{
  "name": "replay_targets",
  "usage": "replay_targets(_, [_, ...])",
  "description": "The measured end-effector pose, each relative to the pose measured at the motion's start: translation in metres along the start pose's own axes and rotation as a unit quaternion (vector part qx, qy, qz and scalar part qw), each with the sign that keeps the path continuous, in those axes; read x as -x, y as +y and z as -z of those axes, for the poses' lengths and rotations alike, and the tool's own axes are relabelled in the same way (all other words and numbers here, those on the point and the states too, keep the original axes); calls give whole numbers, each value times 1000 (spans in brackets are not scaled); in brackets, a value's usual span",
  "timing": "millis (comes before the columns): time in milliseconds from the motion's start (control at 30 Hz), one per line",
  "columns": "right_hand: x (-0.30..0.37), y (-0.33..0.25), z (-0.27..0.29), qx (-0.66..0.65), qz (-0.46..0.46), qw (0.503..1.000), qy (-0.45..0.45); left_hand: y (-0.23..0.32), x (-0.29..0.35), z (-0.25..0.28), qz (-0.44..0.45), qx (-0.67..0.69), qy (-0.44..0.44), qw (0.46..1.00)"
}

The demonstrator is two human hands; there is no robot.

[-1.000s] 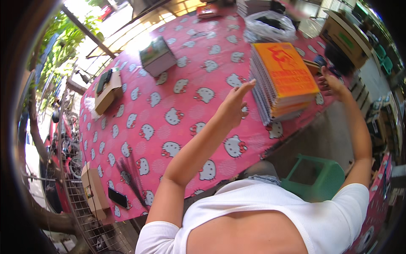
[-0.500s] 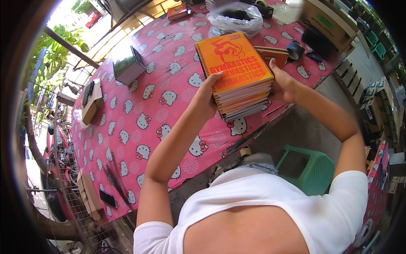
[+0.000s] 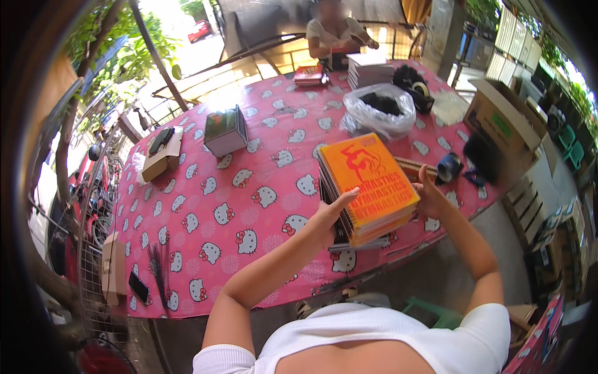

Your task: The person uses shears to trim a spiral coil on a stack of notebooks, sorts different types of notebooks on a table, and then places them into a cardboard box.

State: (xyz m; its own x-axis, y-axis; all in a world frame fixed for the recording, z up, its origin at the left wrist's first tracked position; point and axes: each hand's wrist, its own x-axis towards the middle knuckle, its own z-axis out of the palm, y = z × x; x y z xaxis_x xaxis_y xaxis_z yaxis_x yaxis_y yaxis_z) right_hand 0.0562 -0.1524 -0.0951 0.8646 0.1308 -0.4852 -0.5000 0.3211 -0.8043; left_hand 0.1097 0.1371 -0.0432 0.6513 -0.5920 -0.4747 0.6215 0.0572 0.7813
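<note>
left hand: pressed flat against the near left side of the stack of books, thumb up on the orange cover
right hand: cupping the right side of the same stack, fingers closed around its edge
stack: near right part of the pink table, held between both hands, edges look nearly squared
done: books gathered into one pile
left: judging by the grip, the pile is not yet let go
far side: clear bag, open carton, another person with more books
</note>
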Motion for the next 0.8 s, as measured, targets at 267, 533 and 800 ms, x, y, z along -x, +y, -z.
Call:
replay_targets(267, [-24, -39, -66, -59, 45, 995, -66, 10, -25, 11, -21, 160, -48, 986])
replay_targets(533, [19, -21, -130, 93, 187, 976, 54, -22, -16, 66, -28, 209, -203, 956])
replay_targets(800, [44, 18, -205, 172, 387, 905, 37, -42, 34, 121, -211, 143, -191, 948])
